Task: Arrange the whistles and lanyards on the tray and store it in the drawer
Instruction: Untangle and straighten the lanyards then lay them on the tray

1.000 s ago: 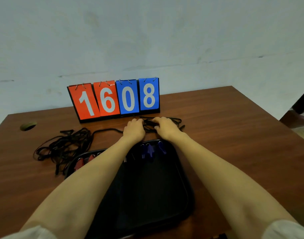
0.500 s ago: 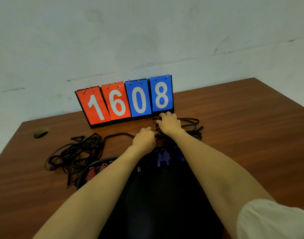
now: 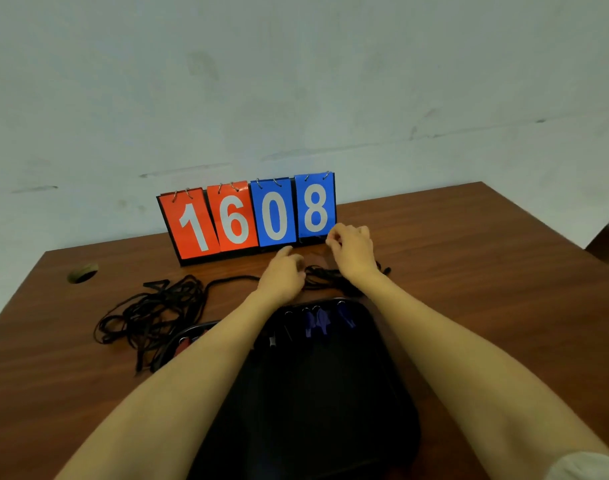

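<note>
Lanyard sorting is in hand: both hands work 1 black lanyard [image 3: 325, 276] on the desk [image 3: 486, 271], between the tray [image 3: 330, 403] and the scoreboard [image 3: 247, 216]. The right hand [image 3: 352, 252] is raised, fingers curled, probably pinching its cord. Whether the left hand [image 3: 283, 276] grips it, I cannot tell. Whistles [image 3: 317, 322] lie at the tray's far edge, and a tangled pile [image 3: 157, 311] lies to the left. The next move calls for coiling the cord and setting it on the tray.

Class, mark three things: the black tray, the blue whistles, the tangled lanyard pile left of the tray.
black tray [image 3: 330, 410]: head view, bare floor.
blue whistles [image 3: 318, 322]: head view, middle whistle's body.
lanyard pile [image 3: 164, 306]: head view, centre of tangle.
</note>
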A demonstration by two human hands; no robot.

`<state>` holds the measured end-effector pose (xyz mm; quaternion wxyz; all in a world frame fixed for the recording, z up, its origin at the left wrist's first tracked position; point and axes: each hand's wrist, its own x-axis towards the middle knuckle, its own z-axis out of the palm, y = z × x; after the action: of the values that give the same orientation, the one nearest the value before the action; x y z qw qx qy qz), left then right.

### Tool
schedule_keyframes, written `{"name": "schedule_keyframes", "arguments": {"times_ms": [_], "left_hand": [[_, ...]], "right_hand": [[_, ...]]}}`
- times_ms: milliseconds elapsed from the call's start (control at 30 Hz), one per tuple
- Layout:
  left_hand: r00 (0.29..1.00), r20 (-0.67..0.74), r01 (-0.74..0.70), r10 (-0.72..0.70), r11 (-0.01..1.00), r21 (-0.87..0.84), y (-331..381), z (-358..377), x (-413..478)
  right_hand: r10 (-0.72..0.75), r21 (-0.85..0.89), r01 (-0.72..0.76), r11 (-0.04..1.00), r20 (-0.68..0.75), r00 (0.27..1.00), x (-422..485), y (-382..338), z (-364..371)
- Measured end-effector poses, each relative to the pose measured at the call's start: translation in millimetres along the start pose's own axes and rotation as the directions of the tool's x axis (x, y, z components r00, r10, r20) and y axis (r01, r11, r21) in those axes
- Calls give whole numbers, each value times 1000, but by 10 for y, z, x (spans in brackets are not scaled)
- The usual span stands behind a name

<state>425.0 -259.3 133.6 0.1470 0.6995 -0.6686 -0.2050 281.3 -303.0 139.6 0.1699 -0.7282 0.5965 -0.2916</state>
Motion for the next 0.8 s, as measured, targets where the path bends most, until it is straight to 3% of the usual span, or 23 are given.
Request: {"name": "schedule_keyframes", "arguments": {"times_ms": [100,233,433,633,700,800], "left_hand": [[998,-67,6,-16,989,-148,266,-197,-121],[994,-98,-74,51,965,-253,630,-467,-412],[905,-380,-315,192,902,-296,1121,-1010,-939],[760,-609,-520,225,774,-362,1421,-1648,-1496],[760,-621,-526,190,742,-416,1418,-1793,-1638],[802,-563,-555,200,599,-578,1405,-1973,-1818]], "right_hand": [[17,265,-4,964,-46,999,-64,-127,-408],[-76,270,115,956,-149,986,-178,-414,-939],[-213,397,272,877,-187,959,-541,-1131,-1662],[-306,525,397,753,-255,917,-946,-1825,-2126],[-318,567,416,712,-267,910,-1049,-2010,-2234],[-333,630,422,651,-263,906,-1179,-2211,-2353]]}}
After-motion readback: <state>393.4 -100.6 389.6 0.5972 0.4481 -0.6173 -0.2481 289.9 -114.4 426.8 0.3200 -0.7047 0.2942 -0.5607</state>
